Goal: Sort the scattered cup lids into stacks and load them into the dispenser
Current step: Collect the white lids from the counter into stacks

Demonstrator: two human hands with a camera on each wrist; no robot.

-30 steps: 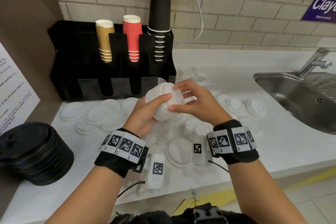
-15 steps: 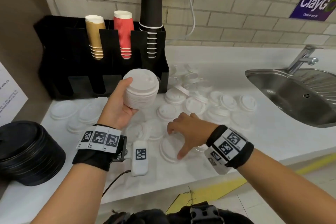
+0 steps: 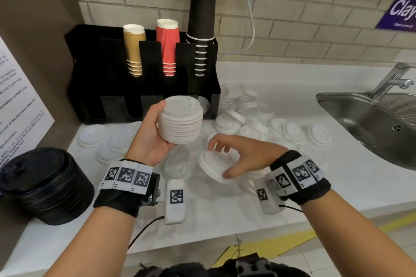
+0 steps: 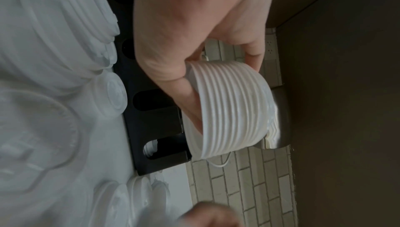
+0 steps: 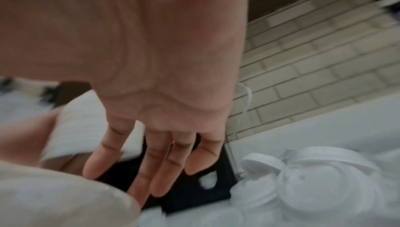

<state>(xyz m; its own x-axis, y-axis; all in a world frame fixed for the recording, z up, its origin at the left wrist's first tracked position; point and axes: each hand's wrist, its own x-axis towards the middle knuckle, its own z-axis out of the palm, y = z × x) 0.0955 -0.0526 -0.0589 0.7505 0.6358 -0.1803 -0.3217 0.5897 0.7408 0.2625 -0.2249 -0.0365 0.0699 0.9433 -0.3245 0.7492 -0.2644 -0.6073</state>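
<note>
My left hand [image 3: 161, 123] grips a stack of small white lids [image 3: 180, 121] in front of the black dispenser [image 3: 144, 87]. The left wrist view shows the same stack [image 4: 233, 107], with the thumb and fingers of that hand [image 4: 216, 59] round it. My right hand [image 3: 221, 159] is low over the counter and holds a wider white lid [image 3: 209, 164], tilted, by its rim between thumb and fingers. More white lids [image 3: 292, 130] lie scattered on the white counter. The dispenser's lower right slot [image 3: 203, 103] holds some white lids.
Brown, red and black paper cups stand in the dispenser's top slots. A stack of black lids [image 3: 42, 184] sits at the counter's left front. A steel sink [image 3: 371, 123] with a tap [image 3: 394, 78] lies to the right. A brick wall runs behind.
My right hand has left the stack, dropped to the counter and taken hold of a wide lid. My left hand alone now holds the stack, tilted more upright.
</note>
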